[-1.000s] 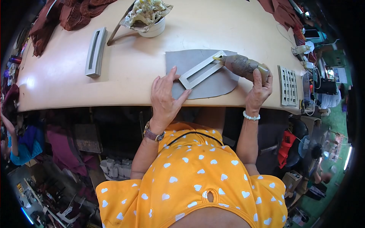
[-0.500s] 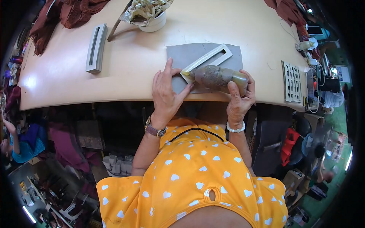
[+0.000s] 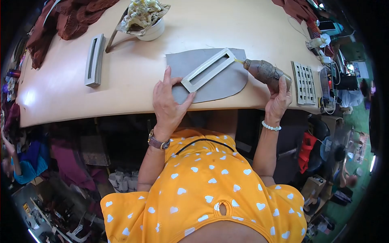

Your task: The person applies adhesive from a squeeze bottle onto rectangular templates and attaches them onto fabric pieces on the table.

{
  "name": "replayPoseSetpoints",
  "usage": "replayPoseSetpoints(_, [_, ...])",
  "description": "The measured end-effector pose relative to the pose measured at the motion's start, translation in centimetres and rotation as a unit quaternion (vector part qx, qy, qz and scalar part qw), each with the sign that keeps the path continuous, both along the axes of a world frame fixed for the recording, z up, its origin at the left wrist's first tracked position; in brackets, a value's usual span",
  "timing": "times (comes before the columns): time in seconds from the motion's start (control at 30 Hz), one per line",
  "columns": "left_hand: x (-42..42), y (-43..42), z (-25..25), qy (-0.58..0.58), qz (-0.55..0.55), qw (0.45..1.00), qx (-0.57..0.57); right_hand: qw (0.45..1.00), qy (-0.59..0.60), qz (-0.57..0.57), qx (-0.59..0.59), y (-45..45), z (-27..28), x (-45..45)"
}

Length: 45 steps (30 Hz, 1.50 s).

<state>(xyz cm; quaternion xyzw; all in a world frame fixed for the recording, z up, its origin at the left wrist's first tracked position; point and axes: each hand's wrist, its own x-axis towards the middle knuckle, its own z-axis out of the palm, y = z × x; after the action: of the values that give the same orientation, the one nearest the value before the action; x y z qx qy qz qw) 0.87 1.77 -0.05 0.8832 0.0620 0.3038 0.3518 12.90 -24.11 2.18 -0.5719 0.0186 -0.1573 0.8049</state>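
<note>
My left hand (image 3: 170, 101) holds the near-left end of a pale rectangular frame (image 3: 211, 77) with a long slot, thumb and index finger on either side of its corner. Under the frame lies a grey sheet (image 3: 221, 90) with a curved edge. A glue-smeared squeeze bottle (image 3: 265, 72) is gripped in my right hand (image 3: 279, 100), tilted with its nozzle pointing left. The yellowish nozzle tip is at the frame's far-right end; whether it touches, I cannot tell. A shiny wet-looking film shows along the frame's upper bar.
A stack of similar slotted frames (image 3: 94, 60) stands to the left. Behind it is a white tub (image 3: 153, 31) topped with crusted material and a stick. A slotted panel (image 3: 304, 83) lies at the right, near cables. Dark red cloth (image 3: 77, 18) is heaped at the back left.
The bottle has moved right, its nozzle going from the frame's left end to its far-right end. My left hand stays at the frame's near corner. The view has shifted slightly.
</note>
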Motion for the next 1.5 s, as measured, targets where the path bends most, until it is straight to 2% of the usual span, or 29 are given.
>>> replayPoseSetpoints(0.27, [0.0, -0.1, 0.1, -0.002, -0.001, 1.0, 0.003, 1.0, -0.011, -0.013, -0.006, 0.2, -1.2, 0.9])
replayPoseSetpoints(0.37, [0.0, -0.1, 0.0, -0.001, 0.001, 1.0, 0.009, 0.998, -0.015, -0.035, -0.05, 0.0, -1.8, 0.8])
replayPoseSetpoints(0.63, [-0.1, 0.0, 0.1, -0.007, -0.011, 0.999, -0.034, 0.997, -0.031, 0.01, -0.074, 2.3, -1.5, -3.1])
replayPoseSetpoints(0.7, [-0.1, 0.1, 0.2, -0.022, -0.01, 1.0, -0.009, 0.996, -0.02, 0.019, -0.085, 3.1, -1.2, -4.3])
replayPoseSetpoints(1.1, [-0.2, 0.5, -0.3, 0.031, -0.02, 0.995, -0.087, 0.988, -0.012, 0.089, -0.124, 6.2, 0.0, -8.7])
replayPoseSetpoints(1.2, [-0.2, 0.8, -0.7, 0.023, -0.021, 0.997, -0.075, 0.981, 0.066, 0.149, -0.11, 5.7, 0.6, -8.2])
replayPoseSetpoints(1.3, [-0.2, 0.9, -0.9, 0.024, -0.022, 0.997, -0.067, 0.958, 0.153, 0.225, 0.093, 3.8, 0.0, -6.5])
replayPoseSetpoints(1.4, [-0.1, 0.3, -0.2, 0.019, -0.015, 0.993, -0.12, 0.933, 0.14, 0.212, 0.254, 1.4, -0.3, -4.0])
replayPoseSetpoints(1.43, [0.0, 0.1, 0.1, 0.015, -0.012, 0.989, -0.146, 0.937, 0.099, 0.22, 0.253, 0.3, -0.9, -2.9])
replayPoseSetpoints(1.5, [-0.1, 0.1, 0.2, 0.017, -0.012, 0.993, -0.119, 0.986, 0.061, 0.105, 0.111, -0.2, -1.1, -0.6])
